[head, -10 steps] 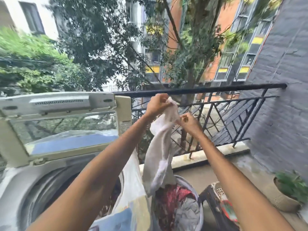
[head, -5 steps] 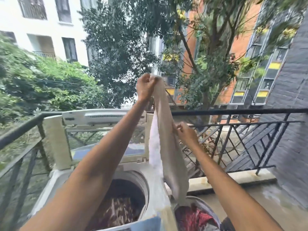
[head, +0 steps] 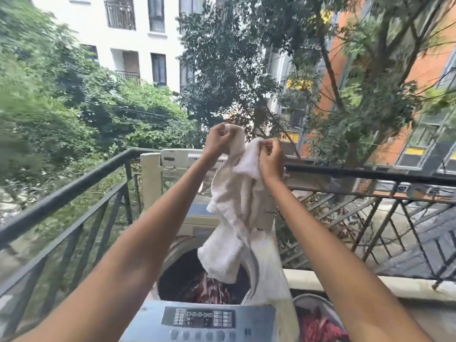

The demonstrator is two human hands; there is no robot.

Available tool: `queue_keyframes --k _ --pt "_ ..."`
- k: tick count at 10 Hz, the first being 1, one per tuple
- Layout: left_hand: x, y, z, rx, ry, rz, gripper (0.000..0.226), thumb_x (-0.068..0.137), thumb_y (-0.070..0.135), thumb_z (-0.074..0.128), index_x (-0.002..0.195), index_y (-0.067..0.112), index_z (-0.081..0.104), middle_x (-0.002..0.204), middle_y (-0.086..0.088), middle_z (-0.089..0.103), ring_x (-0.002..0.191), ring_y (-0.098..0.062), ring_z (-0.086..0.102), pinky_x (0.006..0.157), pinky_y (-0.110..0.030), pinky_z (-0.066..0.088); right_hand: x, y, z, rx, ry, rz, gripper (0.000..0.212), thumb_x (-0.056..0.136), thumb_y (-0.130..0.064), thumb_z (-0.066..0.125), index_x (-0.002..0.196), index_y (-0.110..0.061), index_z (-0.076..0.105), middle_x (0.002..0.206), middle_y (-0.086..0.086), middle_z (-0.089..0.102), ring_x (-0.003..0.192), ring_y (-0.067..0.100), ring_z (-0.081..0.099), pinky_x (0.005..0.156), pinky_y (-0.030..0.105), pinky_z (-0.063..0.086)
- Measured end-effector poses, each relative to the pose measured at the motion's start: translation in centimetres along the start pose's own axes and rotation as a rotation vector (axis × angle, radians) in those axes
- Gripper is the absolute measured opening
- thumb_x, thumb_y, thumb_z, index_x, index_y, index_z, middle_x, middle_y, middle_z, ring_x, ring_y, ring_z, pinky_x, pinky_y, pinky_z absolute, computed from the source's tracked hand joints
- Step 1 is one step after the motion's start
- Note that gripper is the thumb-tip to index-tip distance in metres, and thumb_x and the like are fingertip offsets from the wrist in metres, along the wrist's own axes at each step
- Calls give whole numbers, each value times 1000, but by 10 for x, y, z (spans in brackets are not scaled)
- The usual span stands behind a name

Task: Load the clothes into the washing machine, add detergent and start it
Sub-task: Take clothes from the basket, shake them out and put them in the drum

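A white cloth (head: pixel 234 218) hangs over the open drum of the top-loading washing machine (head: pixel 204 319). My left hand (head: pixel 218 139) grips its upper left edge and my right hand (head: pixel 271 159) pinches its upper right edge, both raised at railing height. The cloth's lower end dangles just above red patterned clothes (head: pixel 209 290) lying in the drum. The machine's lid (head: pixel 151 178) stands upright behind the cloth. Its control panel (head: pixel 202 317) faces me at the bottom.
A black metal railing (head: pixel 74 186) encloses the balcony on the left and behind. To the right of the machine stands a tub (head: pixel 313 299) holding red clothes (head: pixel 318 327). Trees and buildings lie beyond the railing.
The view has swung left onto the machine. My left hand has dropped lower and my right hand has come up level with it; the cloth now hangs over the drum.
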State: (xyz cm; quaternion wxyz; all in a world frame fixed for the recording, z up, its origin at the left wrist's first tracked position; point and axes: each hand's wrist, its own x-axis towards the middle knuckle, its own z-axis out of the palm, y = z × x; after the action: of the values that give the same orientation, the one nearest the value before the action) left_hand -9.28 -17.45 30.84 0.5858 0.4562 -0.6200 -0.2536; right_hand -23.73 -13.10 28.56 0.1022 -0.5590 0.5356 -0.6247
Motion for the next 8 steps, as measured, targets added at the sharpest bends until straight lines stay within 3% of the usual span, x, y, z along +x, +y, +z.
queue_keyframes --k 1,2,3,4,5,6,7,8 --pt "-20 -33 -18 114 -92 -70 16 90 21 60 97 6 63 86 -11 64 73 -22 62 63 -37 54 -26 39 19 -195 -149 58 9 92 -23 53 92 -16 59 96 3 64 82 22 59 61 28 39" --pt "-47 -83 -36 135 -124 -249 13 90 19 62 95 7 62 81 -8 63 61 -17 62 51 -31 55 -65 93 40 -365 -362 151 7 90 -21 53 89 -18 59 99 7 64 90 28 61 64 27 34" --pt "-82 -133 -51 113 13 -462 9 84 17 61 84 8 64 71 -11 62 53 -23 62 44 -34 55 -110 144 60 -446 -577 300 10 90 -16 50 95 -11 58 100 15 65 96 35 60 70 33 43" --pt "-114 -176 -57 -37 106 -596 15 86 5 52 76 8 63 65 -12 60 47 -19 58 44 -26 54 -149 182 80 -423 -661 439 17 89 -13 50 100 -3 59 105 22 65 101 37 59 79 39 45" --pt "-144 -202 -55 -95 78 -614 25 86 -4 48 80 12 67 65 -3 60 57 -10 53 52 -20 45 -181 203 90 -388 -753 496 23 93 -13 44 113 -5 53 116 21 61 106 36 56 79 36 42" --pt "-173 -234 -49 99 -172 -618 30 78 16 58 104 6 69 89 -3 65 74 2 58 63 -16 43 -215 222 96 -382 -1016 502 33 92 -13 41 122 -23 48 114 8 56 103 28 56 73 28 36" --pt "-205 -268 -36 460 -460 -744 64 67 43 45 116 7 66 112 -17 67 105 -24 63 80 -27 46 -246 249 108 -508 -1283 573 28 85 -17 47 81 -41 34 80 -9 40 74 12 43 65 26 34" --pt "-226 -295 -19 547 -651 -838 78 58 36 34 120 -4 60 126 -23 58 118 -34 54 94 -37 41 -266 267 110 -579 -1399 653 35 91 -13 48 125 -22 42 125 5 49 105 15 42 88 29 33"
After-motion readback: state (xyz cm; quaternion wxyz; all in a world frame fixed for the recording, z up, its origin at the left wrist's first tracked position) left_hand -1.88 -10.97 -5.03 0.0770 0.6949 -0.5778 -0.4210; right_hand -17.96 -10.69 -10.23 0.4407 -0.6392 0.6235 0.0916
